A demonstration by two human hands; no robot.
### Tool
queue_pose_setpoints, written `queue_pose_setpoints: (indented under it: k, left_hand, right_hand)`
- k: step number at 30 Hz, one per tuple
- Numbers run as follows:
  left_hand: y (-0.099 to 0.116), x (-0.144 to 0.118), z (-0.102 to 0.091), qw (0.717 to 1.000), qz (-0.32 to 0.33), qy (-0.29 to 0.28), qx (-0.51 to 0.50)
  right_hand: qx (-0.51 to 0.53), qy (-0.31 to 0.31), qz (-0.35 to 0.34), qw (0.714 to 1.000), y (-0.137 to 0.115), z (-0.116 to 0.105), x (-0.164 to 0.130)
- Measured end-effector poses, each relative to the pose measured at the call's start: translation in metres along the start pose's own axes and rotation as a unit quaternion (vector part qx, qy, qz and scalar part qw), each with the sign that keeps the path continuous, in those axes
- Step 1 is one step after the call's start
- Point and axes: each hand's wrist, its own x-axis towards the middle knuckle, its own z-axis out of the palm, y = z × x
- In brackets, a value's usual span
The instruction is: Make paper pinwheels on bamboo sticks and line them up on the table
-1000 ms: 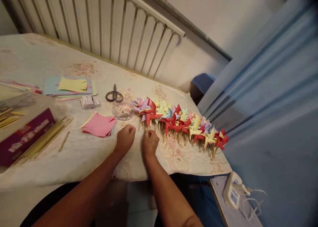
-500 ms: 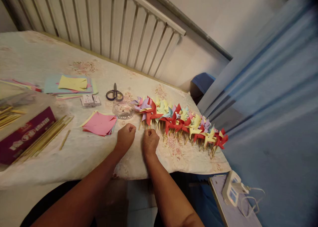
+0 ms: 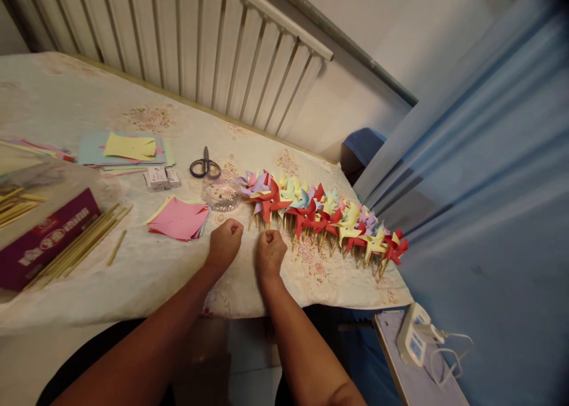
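My left hand [image 3: 226,240] rests as a closed fist on the flowered tablecloth, just right of a stack of pink and other coloured paper squares [image 3: 178,217]. Nothing shows in its fingers. My right hand [image 3: 271,252] is also closed in a fist, a small gap away from the left. It lies just in front of a red paper pinwheel [image 3: 272,201], the leftmost red one in a long cluster of pinwheels [image 3: 349,219] on sticks. A clear dish of small pins [image 3: 222,198] sits beyond my left hand, and dark-handled scissors [image 3: 205,166] lie behind the dish.
At left, a purple box [image 3: 48,240] stands beside a bundle of thin sticks [image 3: 84,245], with one short stick [image 3: 116,248] apart. Small white boxes [image 3: 160,178] lie before a coloured paper pile [image 3: 128,148]. A power strip [image 3: 415,335] sits at lower right, near a blue curtain [image 3: 480,216].
Both closed hands stay in place on the table. The view has shifted very slightly; the objects on the table have not moved.
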Motion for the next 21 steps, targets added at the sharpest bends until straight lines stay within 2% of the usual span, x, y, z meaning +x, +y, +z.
queue_pose_setpoints:
  k: [21]
  left_hand:
    - [0.0004,-0.0003,-0.0001,1.000,0.005,-0.003,-0.002]
  right_hand:
    - [-0.034,-0.019,0.018,0.999,-0.0075,-0.0006,0.0036]
